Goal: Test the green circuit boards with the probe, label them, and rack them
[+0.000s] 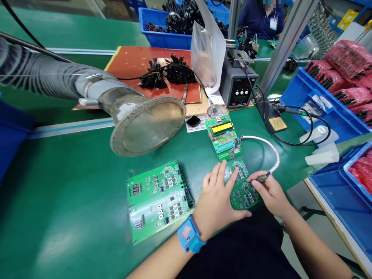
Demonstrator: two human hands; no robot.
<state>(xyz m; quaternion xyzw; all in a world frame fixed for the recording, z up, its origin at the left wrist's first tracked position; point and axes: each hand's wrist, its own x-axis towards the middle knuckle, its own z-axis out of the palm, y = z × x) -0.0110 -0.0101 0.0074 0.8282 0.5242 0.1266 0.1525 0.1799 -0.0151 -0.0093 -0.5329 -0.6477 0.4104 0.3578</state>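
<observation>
Far left on the desk (72,193), a big panel (158,201) sits idle. The left hand (216,203) lies open, pinning the small board (244,190) at the near edge. The right hand (270,192) pinches the cabled probe (263,177) onto it. A slip there could bridge pads.

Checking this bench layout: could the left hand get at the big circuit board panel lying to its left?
Probably yes. The left hand rests on the small circuit board; the big circuit board panel lies beside it on the green mat, nothing between, and the fume extraction hood sits farther back.
</observation>
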